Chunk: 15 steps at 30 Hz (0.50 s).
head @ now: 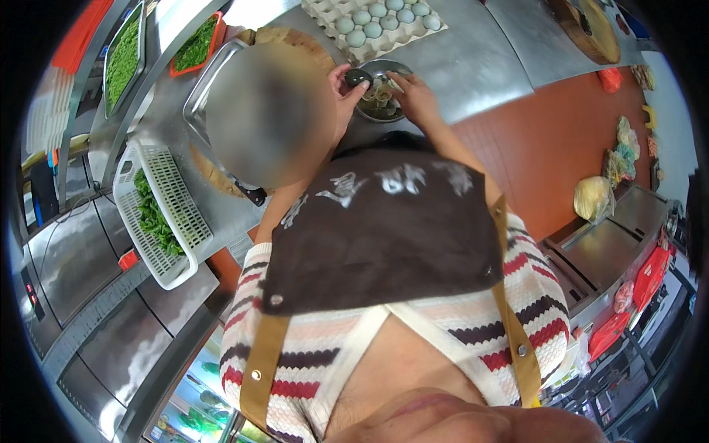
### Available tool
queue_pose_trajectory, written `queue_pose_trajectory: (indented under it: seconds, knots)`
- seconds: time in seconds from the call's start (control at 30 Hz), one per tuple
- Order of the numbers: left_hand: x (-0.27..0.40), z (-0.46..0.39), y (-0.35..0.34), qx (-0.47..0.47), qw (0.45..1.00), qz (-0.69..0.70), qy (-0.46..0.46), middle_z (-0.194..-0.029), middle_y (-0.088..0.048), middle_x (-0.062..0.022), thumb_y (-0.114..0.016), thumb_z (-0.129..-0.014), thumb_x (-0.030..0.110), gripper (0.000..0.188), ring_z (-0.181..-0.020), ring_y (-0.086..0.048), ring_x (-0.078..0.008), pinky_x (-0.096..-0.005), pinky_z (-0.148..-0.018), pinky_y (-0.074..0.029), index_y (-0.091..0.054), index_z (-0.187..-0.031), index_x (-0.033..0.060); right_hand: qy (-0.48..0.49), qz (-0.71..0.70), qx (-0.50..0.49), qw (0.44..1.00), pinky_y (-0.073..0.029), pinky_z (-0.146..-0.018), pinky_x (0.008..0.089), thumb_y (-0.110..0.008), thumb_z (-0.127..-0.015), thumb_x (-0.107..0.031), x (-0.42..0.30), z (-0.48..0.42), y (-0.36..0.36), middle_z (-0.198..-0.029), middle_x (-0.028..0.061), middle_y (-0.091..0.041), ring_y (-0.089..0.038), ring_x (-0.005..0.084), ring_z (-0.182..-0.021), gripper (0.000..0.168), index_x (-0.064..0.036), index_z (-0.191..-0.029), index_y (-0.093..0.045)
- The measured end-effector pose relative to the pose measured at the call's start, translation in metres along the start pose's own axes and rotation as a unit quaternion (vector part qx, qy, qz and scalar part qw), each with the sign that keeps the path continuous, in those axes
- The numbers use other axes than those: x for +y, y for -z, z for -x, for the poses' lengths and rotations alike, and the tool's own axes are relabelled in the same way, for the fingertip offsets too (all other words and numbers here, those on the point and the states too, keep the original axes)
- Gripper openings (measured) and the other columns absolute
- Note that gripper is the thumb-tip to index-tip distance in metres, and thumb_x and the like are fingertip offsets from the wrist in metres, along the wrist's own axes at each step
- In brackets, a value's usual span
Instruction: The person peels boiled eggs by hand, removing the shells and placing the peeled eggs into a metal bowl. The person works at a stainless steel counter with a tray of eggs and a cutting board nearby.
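My left hand (344,94) holds a dark, glossy peeled egg (358,77), which looks like a preserved egg, at the left rim of a round metal bowl (380,117). My right hand (416,101) reaches over the bowl's right side, its fingers above pieces of eggshell (380,93) in the bowl. Whether those fingertips pinch a piece of shell cannot be told. Beyond the bowl lies a grey pulp egg tray (382,51) with several pale blue-green eggs (389,22) in it.
Left of my hands are a metal tray (195,105), a round wooden chopping board (282,36) and a black knife handle (256,195). A white plastic basket (185,232) holds green peppers. A red basket (219,39) of chopped greens stands behind. A blurred disc hides part of the counter.
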<state>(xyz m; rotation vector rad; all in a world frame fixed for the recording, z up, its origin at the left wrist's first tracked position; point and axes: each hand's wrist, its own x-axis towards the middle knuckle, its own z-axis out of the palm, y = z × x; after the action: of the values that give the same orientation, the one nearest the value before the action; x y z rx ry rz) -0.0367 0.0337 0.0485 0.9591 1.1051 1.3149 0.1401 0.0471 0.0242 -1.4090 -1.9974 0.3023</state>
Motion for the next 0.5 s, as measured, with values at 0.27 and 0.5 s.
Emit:
queue_pose_trajectory:
  seconds: [0.27, 0.5]
  knots:
    - [0.019, 0.009, -0.002, -0.026, 0.978, -0.192, -0.077, -0.094, -0.059, -0.0041, -0.07, -0.074, 0.002, 0.04, -0.086, -0.056, -0.0103, -0.0237, -0.075, -0.047, -0.051, -0.11, 0.0, -0.104, -0.305, 0.021, 0.946, -0.047, -0.062, 0.0271, -0.067, -0.077, -0.008, -0.035, -0.025, 0.021, -0.078, 0.0069, -0.064, -0.06, 0.0182, -0.069, 0.01, -0.006, -0.087, -0.068]
    - [0.029, 0.013, -0.005, 0.007, 0.934, -0.331, -0.135, -0.092, -0.061, -0.0077, -0.074, -0.068, 0.009, 0.042, -0.082, -0.059, -0.0149, -0.0267, -0.073, -0.048, -0.057, -0.105, 0.0027, 0.006, -0.288, 0.018, 0.958, -0.048, -0.061, 0.0286, -0.07, -0.072, -0.008, -0.053, -0.035, 0.029, -0.077, 0.0072, -0.064, -0.059, 0.0195, -0.066, 0.013, -0.006, -0.084, -0.068]
